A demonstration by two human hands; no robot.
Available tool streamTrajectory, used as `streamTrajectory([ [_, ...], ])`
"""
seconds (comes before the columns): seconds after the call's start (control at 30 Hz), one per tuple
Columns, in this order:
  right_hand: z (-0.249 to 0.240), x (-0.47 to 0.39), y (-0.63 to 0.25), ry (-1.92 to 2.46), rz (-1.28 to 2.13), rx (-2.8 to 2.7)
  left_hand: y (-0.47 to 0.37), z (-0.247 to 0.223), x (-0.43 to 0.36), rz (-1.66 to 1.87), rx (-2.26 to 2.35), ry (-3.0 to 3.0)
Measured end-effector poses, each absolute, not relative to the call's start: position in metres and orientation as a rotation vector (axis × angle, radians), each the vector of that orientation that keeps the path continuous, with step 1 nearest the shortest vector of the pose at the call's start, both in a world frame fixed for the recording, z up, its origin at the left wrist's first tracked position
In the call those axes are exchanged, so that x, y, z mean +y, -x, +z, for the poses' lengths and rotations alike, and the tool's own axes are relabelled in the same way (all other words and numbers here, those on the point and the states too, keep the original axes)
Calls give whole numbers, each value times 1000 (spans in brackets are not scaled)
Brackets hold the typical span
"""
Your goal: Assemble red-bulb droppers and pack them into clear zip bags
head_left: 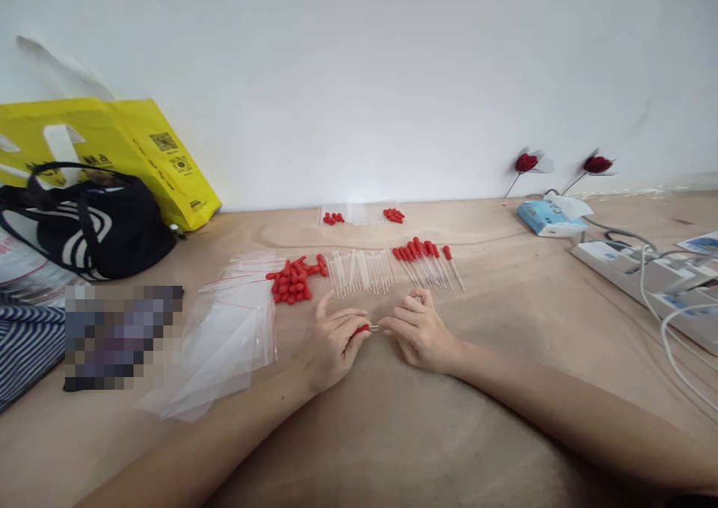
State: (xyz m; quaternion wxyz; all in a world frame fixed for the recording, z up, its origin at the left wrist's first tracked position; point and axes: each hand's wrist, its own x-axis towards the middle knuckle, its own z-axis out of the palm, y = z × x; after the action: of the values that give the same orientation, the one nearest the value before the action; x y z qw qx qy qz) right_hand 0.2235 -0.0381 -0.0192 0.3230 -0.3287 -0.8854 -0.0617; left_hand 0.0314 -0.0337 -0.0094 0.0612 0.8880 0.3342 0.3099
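Fingers of my left hand [332, 345] pinch a red rubber dropper bulb [362, 328]. Opposite it, my right hand [419, 334] is closed on a thin clear dropper tube [375, 328], whose end meets or nearly meets the bulb; the exact contact is too small to tell. Beyond my left hand lies a heap of loose red bulbs [292, 282]. A row of bare clear tubes [362, 271] is spread to the right of the heap. Droppers with red bulbs fitted [418, 254] lie side by side past my right hand, one slightly apart.
Clear zip bags [229, 336] lie left of my left hand. Filled bags [364, 214] rest by the wall. Black bag [95, 224] and yellow bag [173, 171] stand at left. Tissue pack [550, 218], power strip [645, 280] and cables [667, 343] occupy the right.
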Motion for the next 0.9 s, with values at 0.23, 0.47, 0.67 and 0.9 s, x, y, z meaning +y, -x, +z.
streamTrajectory([
  [0.23,-23,-35,-224,863,-60,-2355,-32,-8,-34,883,990,-2695],
  [0.47,-13,-35,-228,878,-94,-2418,-28,-5,-30,804,979,-2757],
  [0.67,-6,-15,-241,1248,-212,-2237,-19,-8,-23,999,1294,-2774],
  [0.9,-11,33,-253,1867,-201,-1844,-14,-6,-21,954,1528,-2729],
])
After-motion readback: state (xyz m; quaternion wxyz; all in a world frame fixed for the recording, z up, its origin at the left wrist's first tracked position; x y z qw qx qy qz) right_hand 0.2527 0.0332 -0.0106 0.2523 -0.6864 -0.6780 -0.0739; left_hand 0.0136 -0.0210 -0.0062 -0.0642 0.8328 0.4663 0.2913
